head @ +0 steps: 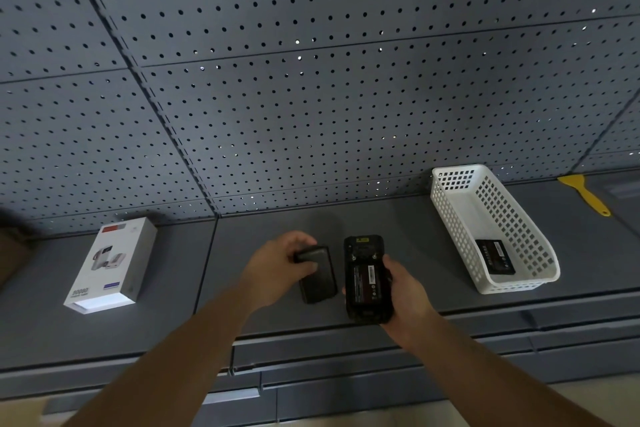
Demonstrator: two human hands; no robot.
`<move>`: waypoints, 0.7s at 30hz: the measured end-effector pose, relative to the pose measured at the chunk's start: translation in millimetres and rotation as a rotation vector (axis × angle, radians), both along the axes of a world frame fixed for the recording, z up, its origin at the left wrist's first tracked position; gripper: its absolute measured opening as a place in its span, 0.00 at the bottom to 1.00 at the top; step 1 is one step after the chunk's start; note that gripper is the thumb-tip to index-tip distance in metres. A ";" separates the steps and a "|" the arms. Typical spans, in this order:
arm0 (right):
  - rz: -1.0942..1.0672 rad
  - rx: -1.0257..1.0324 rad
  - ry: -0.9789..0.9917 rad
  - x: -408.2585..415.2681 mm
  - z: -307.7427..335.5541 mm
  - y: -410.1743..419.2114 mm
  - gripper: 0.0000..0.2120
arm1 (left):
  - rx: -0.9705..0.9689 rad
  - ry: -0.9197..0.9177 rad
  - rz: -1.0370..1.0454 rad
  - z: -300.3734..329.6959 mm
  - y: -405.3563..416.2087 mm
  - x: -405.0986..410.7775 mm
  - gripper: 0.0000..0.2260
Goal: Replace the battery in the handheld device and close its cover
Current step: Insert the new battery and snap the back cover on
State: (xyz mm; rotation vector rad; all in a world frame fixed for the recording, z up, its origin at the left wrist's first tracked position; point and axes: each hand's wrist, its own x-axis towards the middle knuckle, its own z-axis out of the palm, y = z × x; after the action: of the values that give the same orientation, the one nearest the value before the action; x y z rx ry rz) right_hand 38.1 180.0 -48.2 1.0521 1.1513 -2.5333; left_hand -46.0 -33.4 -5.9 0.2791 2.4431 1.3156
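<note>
Left hand (277,262) grips cover (318,276); right hand (405,291) holds device (367,279).

A dark grey pegboard wall (311,80) fills the upper view, its panels split by thin seams, with small points of light showing through some holes. Below it runs a grey metal shelf (242,305) with a stepped front edge. A pale floor (588,388) shows at lower right. The light is dim.
</note>
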 end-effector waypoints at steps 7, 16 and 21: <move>0.052 0.029 0.018 0.0 -4.1 -8.6 0.25 | 0.202 -0.015 -0.063 16.1 36.1 14.4 0.16; 0.056 -0.017 0.092 3.2 0.5 -4.8 0.28 | 0.190 -0.004 -0.160 14.4 52.5 27.9 0.15; 0.067 0.024 0.066 3.7 -7.6 -2.9 0.28 | 0.149 0.031 -0.220 22.1 51.1 28.0 0.14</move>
State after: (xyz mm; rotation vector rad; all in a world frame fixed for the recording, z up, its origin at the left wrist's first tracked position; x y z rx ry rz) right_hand 41.7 177.1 -55.8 0.9252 1.2154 -2.5259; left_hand -18.1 17.6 16.2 0.5931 2.2650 1.4042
